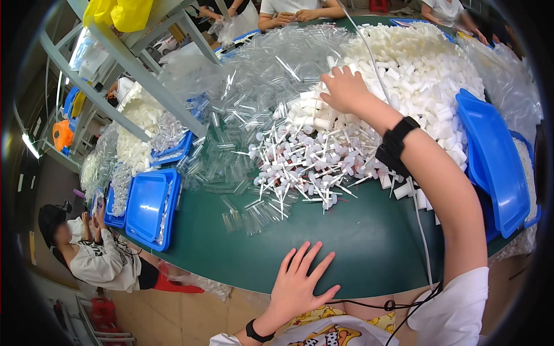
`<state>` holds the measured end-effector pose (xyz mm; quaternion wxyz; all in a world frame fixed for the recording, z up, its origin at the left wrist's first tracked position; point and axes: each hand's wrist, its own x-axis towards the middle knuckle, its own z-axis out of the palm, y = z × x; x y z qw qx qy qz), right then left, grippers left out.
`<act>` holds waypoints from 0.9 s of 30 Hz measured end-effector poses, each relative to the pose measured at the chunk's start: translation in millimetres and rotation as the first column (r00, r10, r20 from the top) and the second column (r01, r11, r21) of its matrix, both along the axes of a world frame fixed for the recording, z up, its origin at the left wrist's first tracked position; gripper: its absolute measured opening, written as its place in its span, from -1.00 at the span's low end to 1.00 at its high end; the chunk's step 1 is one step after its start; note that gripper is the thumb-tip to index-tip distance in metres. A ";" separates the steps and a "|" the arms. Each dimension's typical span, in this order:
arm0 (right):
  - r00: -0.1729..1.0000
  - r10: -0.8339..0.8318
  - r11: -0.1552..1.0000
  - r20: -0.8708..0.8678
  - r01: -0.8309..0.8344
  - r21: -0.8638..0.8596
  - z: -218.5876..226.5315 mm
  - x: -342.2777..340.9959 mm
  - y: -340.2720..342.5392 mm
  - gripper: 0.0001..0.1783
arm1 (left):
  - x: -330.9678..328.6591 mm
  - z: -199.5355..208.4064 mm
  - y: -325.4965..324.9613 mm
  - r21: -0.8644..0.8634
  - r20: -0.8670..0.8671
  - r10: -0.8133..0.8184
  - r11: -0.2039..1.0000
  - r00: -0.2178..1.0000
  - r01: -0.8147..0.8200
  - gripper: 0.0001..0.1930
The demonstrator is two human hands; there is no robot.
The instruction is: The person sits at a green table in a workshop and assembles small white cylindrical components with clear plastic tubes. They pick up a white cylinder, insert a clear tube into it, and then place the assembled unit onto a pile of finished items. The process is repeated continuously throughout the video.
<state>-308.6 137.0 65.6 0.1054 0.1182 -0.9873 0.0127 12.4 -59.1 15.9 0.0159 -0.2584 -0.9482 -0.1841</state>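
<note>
My right hand (344, 89) reaches far across the green table (358, 242) and rests with curled fingers on a heap of small white caps (415, 63); whether it holds one is hidden. A black band sits on that wrist. My left hand (299, 282) lies flat and spread on the table's near edge, holding nothing. Between the hands lies a pile of white pump sprayer heads with thin tubes (306, 164). Clear plastic tubes (254, 98) are strewn to the left of the right hand.
A tilted blue tray (496, 161) stands at the right, and more blue trays (147, 207) sit at the left edge. A grey metal frame (144, 75) crosses the upper left. One person sits low at the left (98, 254); others' arms show at the far side (300, 12).
</note>
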 end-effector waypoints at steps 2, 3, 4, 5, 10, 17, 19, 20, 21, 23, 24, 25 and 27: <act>0.996 -0.089 0.996 0.007 0.089 -0.006 -12.2 -11.5 9.5 -0.41 | -1.0 1.2 1.3 0.005 -0.001 0.003 1.000 1.000 -0.003 -0.40; 0.992 -0.111 0.994 0.065 0.112 -0.013 -12.3 -11.4 10.3 -0.40 | -1.4 1.4 1.6 0.009 0.001 0.005 1.000 1.000 -0.005 -0.40; 0.983 -0.135 0.990 0.122 0.138 -0.019 -12.3 -10.7 11.4 -0.39 | -2.0 1.6 2.0 0.013 0.002 0.005 1.000 1.000 -0.005 -0.41; 0.971 -0.159 0.986 0.179 0.166 -0.023 -11.4 -10.3 13.2 -0.38 | -3.0 1.2 2.6 0.018 0.000 0.000 1.000 1.000 0.000 -0.41; 0.894 -0.058 0.998 0.444 0.037 0.057 4.7 1.7 4.8 -0.33 | -0.5 -0.3 1.1 0.022 -0.006 0.016 1.000 1.000 -0.016 -0.41; 0.855 -0.076 0.996 0.513 0.041 0.079 11.0 3.9 5.4 -0.30 | -1.2 1.8 2.5 0.034 -0.024 0.007 0.999 1.000 -0.006 -0.41; 0.858 -0.114 0.993 0.501 0.079 0.090 12.4 0.7 0.7 -0.30 | -0.2 0.9 1.3 0.033 -0.036 0.007 0.999 0.999 -0.006 -0.41; 0.860 -0.135 0.990 0.492 0.093 0.108 14.1 -1.1 -0.9 -0.31 | -0.1 2.1 1.2 0.033 -0.039 0.007 0.999 0.999 -0.005 -0.41; 0.861 -0.153 0.986 0.486 0.102 0.130 17.6 0.5 -5.3 -0.31 | 0.7 1.5 0.5 0.035 -0.038 0.012 0.999 0.999 -0.011 -0.41; 0.880 -0.185 0.980 0.437 0.132 0.150 25.9 3.7 -12.5 -0.33 | 0.3 1.4 -0.4 0.043 -0.045 0.018 0.999 0.999 -0.016 -0.41; 0.890 -0.210 0.972 0.405 0.146 0.183 30.9 8.5 -19.2 -0.34 | 0.9 0.0 -1.1 0.049 -0.046 0.020 0.999 0.999 -0.018 -0.42; 0.899 -0.233 0.963 0.371 0.160 0.215 35.5 13.8 -26.3 -0.35 | 1.0 -0.4 -1.5 0.055 -0.048 0.022 0.998 0.999 -0.020 -0.42; 0.931 -0.172 0.969 0.321 0.101 0.226 39.5 24.6 -41.3 -0.39 | 1.6 0.4 -2.0 0.061 -0.051 0.025 0.998 0.998 -0.022 -0.42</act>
